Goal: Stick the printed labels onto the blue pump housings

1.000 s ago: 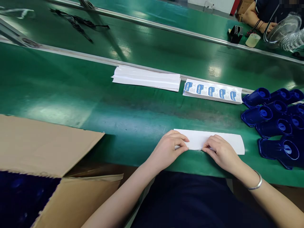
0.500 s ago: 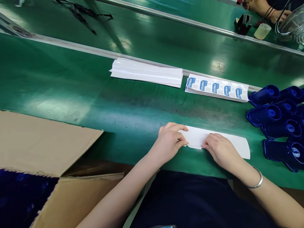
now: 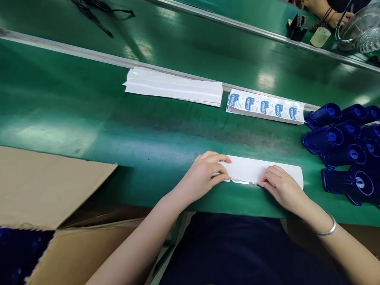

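A long white paper strip (image 3: 252, 169) lies face down near the front edge of the green belt (image 3: 148, 134). My left hand (image 3: 204, 174) pinches its left end, fingers curled over the paper. My right hand (image 3: 280, 186), with a silver bangle on the wrist, presses and pinches the strip's lower edge near the middle. A thin piece shows peeling out under the strip between my hands.
A stack of white strips (image 3: 173, 86) and a printed blue-and-white label sheet (image 3: 265, 107) lie further back. Several blue plastic parts (image 3: 344, 146) crowd the right. An open cardboard box (image 3: 53, 213) sits at the left. Another person's hand (image 3: 323, 10) works at the far right.
The view shifted slightly. My left hand slid a little along the strip's left end, and my right hand moved a little to the right along the lower edge.
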Tool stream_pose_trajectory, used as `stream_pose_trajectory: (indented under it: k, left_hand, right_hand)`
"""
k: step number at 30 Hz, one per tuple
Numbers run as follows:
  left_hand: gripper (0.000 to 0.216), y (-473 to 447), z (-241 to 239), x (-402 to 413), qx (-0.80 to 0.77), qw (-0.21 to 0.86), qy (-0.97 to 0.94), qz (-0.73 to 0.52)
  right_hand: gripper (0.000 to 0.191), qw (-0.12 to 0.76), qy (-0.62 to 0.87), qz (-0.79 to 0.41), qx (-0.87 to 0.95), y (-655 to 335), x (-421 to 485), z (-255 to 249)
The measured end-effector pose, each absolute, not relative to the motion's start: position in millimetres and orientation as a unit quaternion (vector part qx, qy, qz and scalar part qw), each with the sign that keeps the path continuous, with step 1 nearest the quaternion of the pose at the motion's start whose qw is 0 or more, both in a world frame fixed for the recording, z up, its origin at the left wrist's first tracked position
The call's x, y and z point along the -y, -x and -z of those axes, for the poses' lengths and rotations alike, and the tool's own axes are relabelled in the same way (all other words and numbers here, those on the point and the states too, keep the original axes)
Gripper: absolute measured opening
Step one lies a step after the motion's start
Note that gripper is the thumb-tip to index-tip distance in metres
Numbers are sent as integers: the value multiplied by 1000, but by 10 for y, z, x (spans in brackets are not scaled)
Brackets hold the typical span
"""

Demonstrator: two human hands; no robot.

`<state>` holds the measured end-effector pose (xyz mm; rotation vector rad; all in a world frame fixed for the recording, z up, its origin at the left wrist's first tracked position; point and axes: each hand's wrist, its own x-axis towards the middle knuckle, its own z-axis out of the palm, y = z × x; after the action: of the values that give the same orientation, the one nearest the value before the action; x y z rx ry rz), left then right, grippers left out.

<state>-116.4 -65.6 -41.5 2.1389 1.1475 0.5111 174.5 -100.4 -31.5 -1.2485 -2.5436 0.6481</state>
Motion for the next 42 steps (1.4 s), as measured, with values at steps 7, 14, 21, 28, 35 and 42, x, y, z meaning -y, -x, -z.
stream_pose_trajectory:
  k: [7, 14, 21, 28, 35, 42]
  left_hand:
    - [26, 1131, 516, 611, -448, 304, -814, -209]
    - [28, 1252, 479, 607, -443, 312, -818, -195]
    - [24, 1199, 514, 616, -443, 302, -817, -212]
    - [32, 1256, 550, 619, -448, 305, -812, -216]
    - [33, 1289, 611, 572, -431, 288, -826, -220]
    - [33, 1301, 647, 562, -422, 276, -829, -241]
  right_hand:
    - [20, 85, 450, -150, 876, -1676, 905, 352]
    - [14, 90, 427, -183, 881, -1889, 979, 277]
    - [18, 90, 427, -175, 882, -1899, 955, 295]
    - [13, 82, 436, -200, 874, -2040, 1036, 202]
    - [21, 75, 453, -180, 870, -2048, 948, 281]
    - [16, 66, 447, -236, 860, -2237, 979, 128]
